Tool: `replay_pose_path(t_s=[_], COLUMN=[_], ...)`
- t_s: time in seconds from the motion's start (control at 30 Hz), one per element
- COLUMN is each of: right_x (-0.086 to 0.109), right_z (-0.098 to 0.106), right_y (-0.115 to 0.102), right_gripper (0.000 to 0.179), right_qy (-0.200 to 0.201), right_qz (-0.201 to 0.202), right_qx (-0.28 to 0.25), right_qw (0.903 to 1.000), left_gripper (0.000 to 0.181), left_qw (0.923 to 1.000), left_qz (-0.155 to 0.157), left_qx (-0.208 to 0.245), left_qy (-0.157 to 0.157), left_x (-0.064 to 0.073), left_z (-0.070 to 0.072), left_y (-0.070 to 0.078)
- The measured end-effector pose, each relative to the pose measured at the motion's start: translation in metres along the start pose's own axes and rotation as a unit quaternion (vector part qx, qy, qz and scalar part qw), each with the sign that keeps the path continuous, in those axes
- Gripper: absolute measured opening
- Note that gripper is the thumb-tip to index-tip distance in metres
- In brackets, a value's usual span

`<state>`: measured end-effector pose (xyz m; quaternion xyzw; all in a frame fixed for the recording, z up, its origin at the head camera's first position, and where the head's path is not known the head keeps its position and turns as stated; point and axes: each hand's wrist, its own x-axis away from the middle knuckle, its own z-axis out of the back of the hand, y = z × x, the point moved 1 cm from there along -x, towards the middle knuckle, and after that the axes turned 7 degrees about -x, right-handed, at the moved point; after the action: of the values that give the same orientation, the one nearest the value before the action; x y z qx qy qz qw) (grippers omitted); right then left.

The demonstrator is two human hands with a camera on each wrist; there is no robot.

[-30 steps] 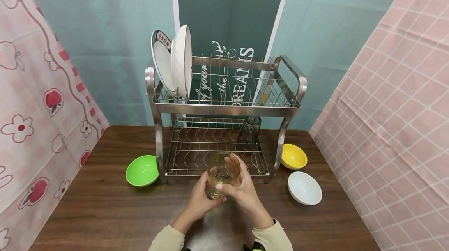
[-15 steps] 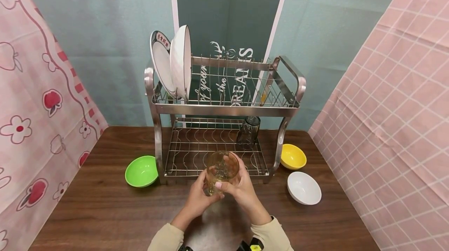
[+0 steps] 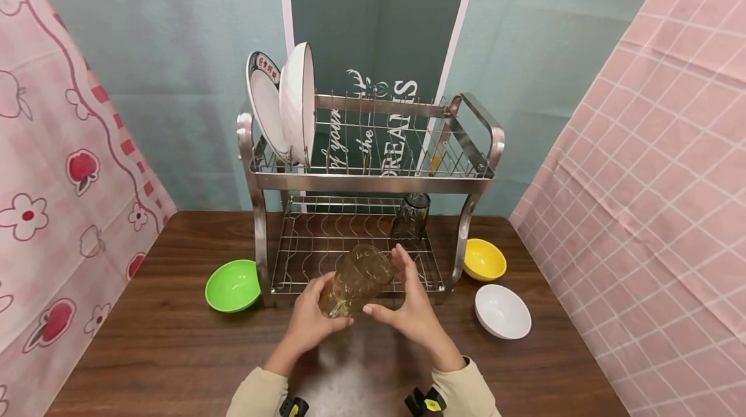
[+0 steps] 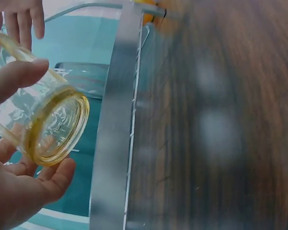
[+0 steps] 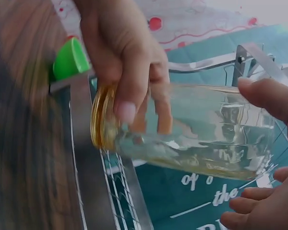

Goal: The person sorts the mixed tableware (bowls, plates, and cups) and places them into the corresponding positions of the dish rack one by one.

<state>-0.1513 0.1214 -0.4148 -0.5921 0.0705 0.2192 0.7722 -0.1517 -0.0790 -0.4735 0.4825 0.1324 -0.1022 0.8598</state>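
A clear amber-tinted drinking glass (image 3: 360,280) is tilted on its side in front of the dish rack (image 3: 373,182). My left hand (image 3: 307,315) grips it near the thick base, thumb on one side and fingers on the other; the left wrist view shows that base (image 4: 57,127) close up. Spread around the opposite end is my right hand (image 3: 412,313), its fingers extended. In the right wrist view its thumb (image 5: 269,98) is near the rim, and whether it touches is unclear. A dark grey glass (image 3: 411,217) stands on the rack's lower tier.
A white plate (image 3: 265,100) and a large white bowl (image 3: 298,103) stand on edge at the upper tier's left. A green bowl (image 3: 233,286) sits left of the rack. To the right are a yellow bowl (image 3: 485,260) and a small white bowl (image 3: 504,312) on the wooden table (image 3: 146,333).
The amber glass has turned from mouth-up between both hands to lying tilted, base toward my left hand. My right hand has loosened and spread away to the right.
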Motion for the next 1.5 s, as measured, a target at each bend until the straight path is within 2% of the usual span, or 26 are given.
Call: replay_pose_path(t_s=[0.07, 0.17, 0.27, 0.43, 0.5, 0.67, 0.83, 0.97, 1.07, 1.2, 1.5], right_x=[-0.001, -0.002, -0.003, -0.003, -0.002, -0.001, -0.001, -0.001, -0.001, -0.001, -0.003], right_z=[0.002, 0.004, 0.005, 0.002, -0.001, -0.011, -0.019, -0.026, -0.028, -0.030, -0.033], right_y=[-0.001, -0.003, -0.004, -0.005, -0.005, -0.003, 0.001, 0.006, 0.009, 0.011, 0.014], right_gripper=[0.111, 0.112, 0.114, 0.114, 0.112, 0.111, 0.107, 0.088, 0.074, 0.073, 0.084], right_qy=[-0.007, -0.018, -0.028, -0.058, -0.076, -0.113, -0.131, -0.130, -0.107, -0.087, -0.091], right_qz=[0.035, 0.094, 0.152, 0.226, 0.238, 0.221, 0.214, 0.237, 0.257, 0.277, 0.281], right_qx=[0.061, 0.149, 0.229, 0.334, 0.359, 0.408, 0.459, 0.492, 0.513, 0.518, 0.507], right_qw=[0.9975, 0.9842, 0.9611, 0.9132, 0.8992, 0.8786, 0.8521, 0.8275, 0.8116, 0.8049, 0.8097], left_gripper=[0.082, 0.080, 0.080, 0.080, 0.080, 0.079, 0.077, 0.077, 0.077, 0.077, 0.078], left_qw=[0.9998, 0.9991, 0.9980, 0.9964, 0.9956, 0.9926, 0.9912, 0.9909, 0.9914, 0.9922, 0.9933], left_qz=[0.000, -0.005, -0.011, -0.011, -0.010, -0.018, -0.045, -0.060, -0.061, -0.060, -0.055], left_qx=[-0.018, -0.041, -0.062, -0.081, -0.089, -0.116, -0.123, -0.120, -0.116, -0.109, -0.101], left_qy=[0.001, 0.001, -0.003, -0.020, -0.026, -0.032, -0.019, -0.009, -0.003, 0.006, 0.012], left_x=[-0.001, -0.001, -0.001, 0.001, 0.001, 0.003, 0.003, 0.003, 0.004, 0.005, 0.004], left_z=[0.004, 0.008, 0.011, 0.012, 0.013, 0.012, 0.013, 0.013, 0.012, 0.012, 0.016], left_y=[0.000, 0.001, 0.003, 0.008, 0.011, 0.015, 0.019, 0.021, 0.021, 0.022, 0.021])
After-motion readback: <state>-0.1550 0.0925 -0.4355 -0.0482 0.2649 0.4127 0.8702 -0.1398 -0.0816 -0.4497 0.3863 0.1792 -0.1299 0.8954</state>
